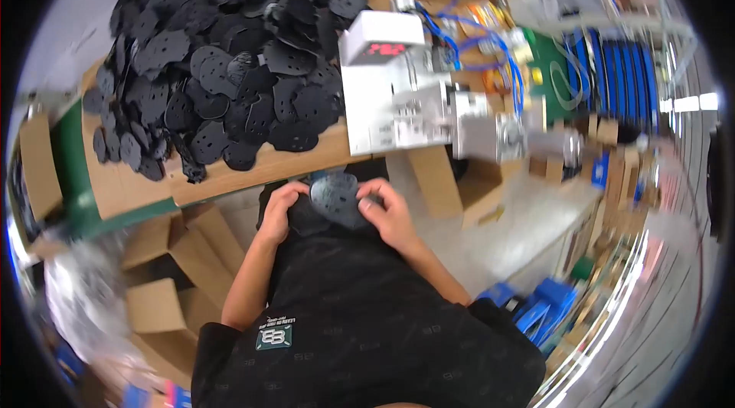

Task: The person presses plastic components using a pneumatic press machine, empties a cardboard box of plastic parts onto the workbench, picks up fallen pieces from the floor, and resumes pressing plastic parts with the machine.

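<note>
A dark rounded pad with small holes (334, 200) is held up just in front of my body, below the table's front edge. My right hand (389, 214) pinches its right edge between thumb and fingers. At the pad's left edge, my left hand (282, 211) has its fingertips closed on the rim. Beyond them, a large heap of similar black perforated pads (222, 71) covers the left part of the table. To the right of the heap stands a white machine with a red digital display (385, 39).
Metal clamp blocks (490, 132) and blue air tubes (505, 48) sit on the machine's right. Open cardboard boxes (164, 305) stand at lower left, and another carton (459, 186) is under the table's right side. Blue bins (547, 305) lie at lower right.
</note>
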The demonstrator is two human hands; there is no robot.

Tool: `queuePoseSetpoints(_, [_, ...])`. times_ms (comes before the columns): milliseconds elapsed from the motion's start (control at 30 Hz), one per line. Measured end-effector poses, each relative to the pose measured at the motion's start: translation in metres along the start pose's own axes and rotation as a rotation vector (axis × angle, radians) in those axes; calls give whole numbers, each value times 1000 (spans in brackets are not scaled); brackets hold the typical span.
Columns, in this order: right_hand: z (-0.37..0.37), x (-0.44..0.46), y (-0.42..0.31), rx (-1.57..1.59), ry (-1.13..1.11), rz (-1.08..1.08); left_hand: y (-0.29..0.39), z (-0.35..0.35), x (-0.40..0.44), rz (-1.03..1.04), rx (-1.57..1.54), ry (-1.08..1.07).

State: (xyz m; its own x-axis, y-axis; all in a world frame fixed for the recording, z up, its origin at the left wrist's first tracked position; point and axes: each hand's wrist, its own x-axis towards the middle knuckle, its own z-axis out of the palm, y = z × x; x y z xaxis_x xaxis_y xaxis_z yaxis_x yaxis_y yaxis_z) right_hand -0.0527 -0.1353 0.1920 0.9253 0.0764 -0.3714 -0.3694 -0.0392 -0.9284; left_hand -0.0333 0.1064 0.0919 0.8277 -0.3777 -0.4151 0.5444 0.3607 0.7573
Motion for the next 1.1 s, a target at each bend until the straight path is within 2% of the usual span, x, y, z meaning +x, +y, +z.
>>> queuePoseSetpoints(67, [-33, 21, -6, -309, -210, -63, -32, 28, 12, 184, -49, 36])
queuePoseSetpoints(133, [-68, 38, -2, -426, -382, -48, -57, 57, 18, 196, 32, 108])
queuePoseSetpoints(200, [-95, 44, 11, -505, -532, -70, -85, 88, 25, 30, 164, 172])
queuePoseSetpoints(267, [-119, 49, 31, -519, -646, -9, -110, 104, 29, 50, 158, 261])
queuePoseSetpoints(333, [-130, 47, 55, -699, -668, -282, -130, 108, 36, -65, 137, 258])
queuePoseSetpoints(367, [-134, 47, 66, -754, -744, -226, -150, 104, 41, -129, -28, 225])
queuePoseSetpoints(400, [-138, 54, 81, -769, -786, -235, -174, 96, 45, -108, -54, 256])
queuePoseSetpoints(467, [-140, 61, 108, -1009, -887, -423, -214, 78, 54, -317, -347, 100])
queuePoseSetpoints(500, [-141, 65, 131, -1024, -849, -540, -230, 65, 55, -370, -263, 34])
queuePoseSetpoints(533, [-145, 69, 159, -1030, -877, -561, -253, 57, 58, -344, -275, 53])
queuePoseSetpoints(600, [-157, 68, 217, -945, -1034, -734, -300, 50, 55, -335, -214, 37])
queuePoseSetpoints(633, [-159, 60, 239, -836, -1126, -749, -317, 51, 49, -321, -198, 30])
queuePoseSetpoints(733, [-180, 24, 275, -889, -1296, -708, -376, 66, 20, -270, -108, 20])
queuePoseSetpoints(800, [-196, -10, 280, -864, -1226, -675, -390, 91, -6, -291, -138, 56])
queuePoseSetpoints(867, [-216, -32, 285, -811, -1146, -844, -410, 101, -17, 16, -1, 122])
queuePoseSetpoints(933, [-233, -43, 280, -720, -944, -806, -408, 106, -23, 62, 96, 28])
queuePoseSetpoints(1000, [-246, -44, 272, -743, -707, -887, -399, 128, -39, 407, 5, 232])
queuePoseSetpoints(1033, [-249, -45, 262, -749, -600, -932, -392, 134, -49, 359, -151, 207])
queuePoseSetpoints(1100, [-257, -43, 249, -730, -402, -997, -402, 137, -49, 510, -95, 379])
